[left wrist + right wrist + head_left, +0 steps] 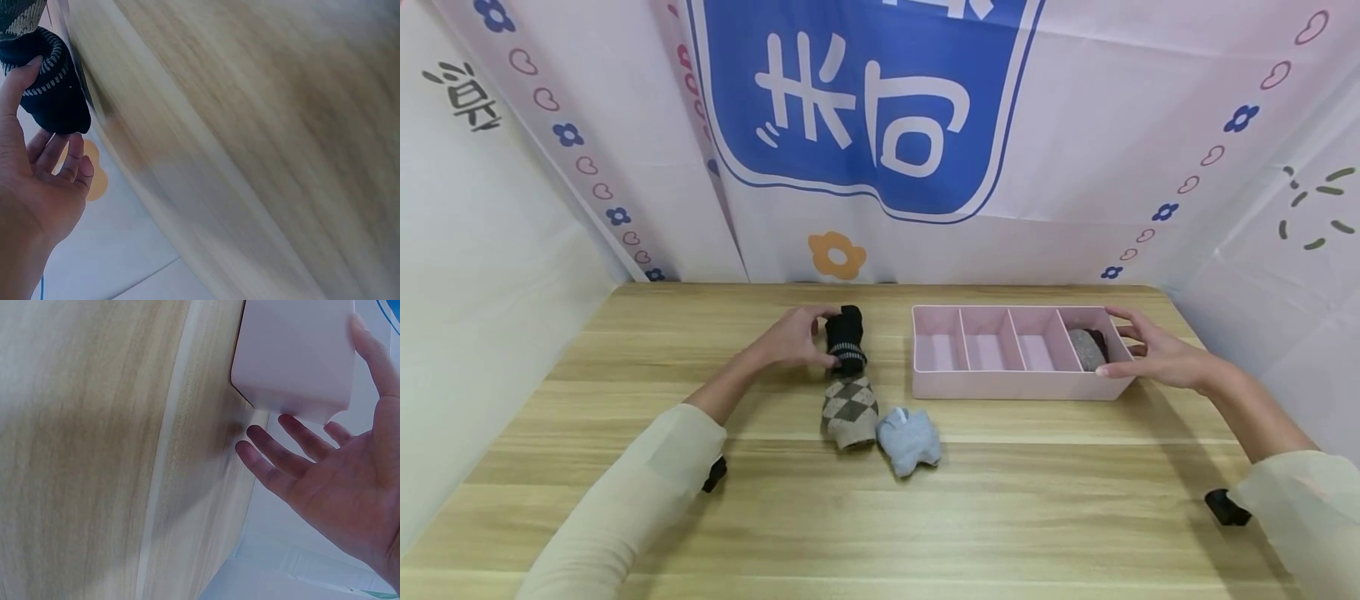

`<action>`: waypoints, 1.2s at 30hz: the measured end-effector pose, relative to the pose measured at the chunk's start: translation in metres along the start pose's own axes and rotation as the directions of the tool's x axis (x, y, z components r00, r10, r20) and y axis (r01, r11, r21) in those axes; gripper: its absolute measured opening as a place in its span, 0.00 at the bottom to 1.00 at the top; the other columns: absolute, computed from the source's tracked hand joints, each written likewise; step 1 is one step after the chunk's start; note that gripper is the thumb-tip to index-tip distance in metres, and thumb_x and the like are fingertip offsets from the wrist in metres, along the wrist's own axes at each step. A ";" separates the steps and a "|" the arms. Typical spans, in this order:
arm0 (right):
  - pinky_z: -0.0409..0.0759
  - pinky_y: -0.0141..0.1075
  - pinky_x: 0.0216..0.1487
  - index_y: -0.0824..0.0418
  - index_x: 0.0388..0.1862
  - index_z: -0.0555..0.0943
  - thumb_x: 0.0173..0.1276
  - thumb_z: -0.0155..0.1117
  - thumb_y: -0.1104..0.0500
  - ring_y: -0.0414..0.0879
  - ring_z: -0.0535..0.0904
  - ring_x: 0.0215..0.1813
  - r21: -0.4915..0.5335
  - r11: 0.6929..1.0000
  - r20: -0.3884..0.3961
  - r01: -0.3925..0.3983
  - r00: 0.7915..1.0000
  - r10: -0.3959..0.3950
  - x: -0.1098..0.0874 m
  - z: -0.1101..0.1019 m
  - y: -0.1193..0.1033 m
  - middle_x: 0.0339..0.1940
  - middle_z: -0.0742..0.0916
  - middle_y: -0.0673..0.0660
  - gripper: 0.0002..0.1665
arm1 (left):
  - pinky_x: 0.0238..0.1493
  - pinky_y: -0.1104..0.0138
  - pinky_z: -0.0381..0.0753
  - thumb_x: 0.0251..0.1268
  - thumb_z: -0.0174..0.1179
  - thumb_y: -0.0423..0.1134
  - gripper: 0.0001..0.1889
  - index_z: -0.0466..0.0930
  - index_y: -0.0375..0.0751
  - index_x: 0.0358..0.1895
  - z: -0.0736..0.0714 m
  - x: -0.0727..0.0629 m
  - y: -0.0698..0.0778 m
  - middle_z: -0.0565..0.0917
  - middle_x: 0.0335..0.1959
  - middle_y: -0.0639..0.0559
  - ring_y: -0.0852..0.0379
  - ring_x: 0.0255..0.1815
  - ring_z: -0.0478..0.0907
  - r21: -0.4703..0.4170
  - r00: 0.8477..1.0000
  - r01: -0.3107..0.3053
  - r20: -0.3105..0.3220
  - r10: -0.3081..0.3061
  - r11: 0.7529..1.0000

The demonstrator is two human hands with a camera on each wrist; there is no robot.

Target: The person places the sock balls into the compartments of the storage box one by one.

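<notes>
My left hand point(796, 337) grips a rolled black sock point(847, 327) with a grey-white striped band, thumb at the band and fingertips at the far end. Just in front of it lies a beige and brown argyle sock point(850, 412), folded into a bundle. A light grey-blue sock bundle point(910, 442) is to the right of that. My right hand point(1168, 354) spans the right end of a pink divided box point(1000, 385), thumb on the front rim and forefinger at the back corner. The rightmost compartment contains a grey sock roll point(1085, 348) and something dark beside it.
The other compartments point(942, 352) show bare bottoms. A wooden table point(820, 533) carries everything. White printed cloth point(1075, 167) hangs behind it and along both sides, close to the table's back edge.
</notes>
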State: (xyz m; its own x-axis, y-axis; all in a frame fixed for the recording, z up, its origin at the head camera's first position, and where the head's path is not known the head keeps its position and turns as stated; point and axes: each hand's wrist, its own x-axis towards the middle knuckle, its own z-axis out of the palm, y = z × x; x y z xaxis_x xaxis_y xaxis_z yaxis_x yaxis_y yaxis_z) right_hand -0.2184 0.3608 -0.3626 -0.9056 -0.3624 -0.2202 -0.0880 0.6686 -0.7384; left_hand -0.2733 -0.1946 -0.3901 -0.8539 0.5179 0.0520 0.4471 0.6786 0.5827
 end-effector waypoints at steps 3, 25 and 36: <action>0.59 0.75 0.68 0.65 0.84 0.36 0.68 0.71 0.57 0.86 0.52 0.73 0.001 1.000 0.003 0.000 1.000 0.000 0.000 -0.001 -0.001 0.78 0.51 0.85 0.63 | 0.39 0.62 0.73 0.49 0.79 0.39 0.46 0.69 0.27 0.72 -0.001 0.000 0.000 0.81 0.49 0.37 0.44 0.43 0.75 -0.029 1.000 0.022 -0.006 -0.022 0.999; 0.60 0.73 0.69 0.66 0.84 0.36 0.69 0.71 0.58 0.84 0.51 0.75 0.025 0.999 0.004 0.022 1.000 -0.023 -0.003 0.001 -0.002 0.78 0.50 0.83 0.62 | 0.63 0.44 0.77 0.50 0.76 0.33 0.43 0.68 0.31 0.73 -0.008 0.006 0.024 0.76 0.65 0.35 0.37 0.61 0.77 -0.317 0.997 0.002 -0.071 -0.026 0.948; 0.59 0.73 0.69 0.65 0.84 0.37 0.68 0.71 0.57 0.85 0.51 0.75 0.016 1.000 0.003 0.016 1.000 -0.016 -0.002 0.000 -0.001 0.79 0.50 0.83 0.63 | 0.62 0.50 0.79 0.50 0.76 0.30 0.43 0.68 0.29 0.73 -0.004 0.016 0.043 0.75 0.66 0.33 0.37 0.62 0.76 -0.340 0.995 -0.029 -0.099 -0.005 0.940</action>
State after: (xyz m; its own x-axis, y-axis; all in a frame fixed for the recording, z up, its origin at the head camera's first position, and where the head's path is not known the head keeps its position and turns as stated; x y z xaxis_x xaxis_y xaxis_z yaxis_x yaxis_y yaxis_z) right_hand -0.2161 0.3604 -0.3613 -0.9029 -0.3751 -0.2099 -0.0962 0.6523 -0.7518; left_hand -0.2690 -0.1595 -0.3612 -0.8781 0.4608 0.1289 0.3546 0.4458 0.8219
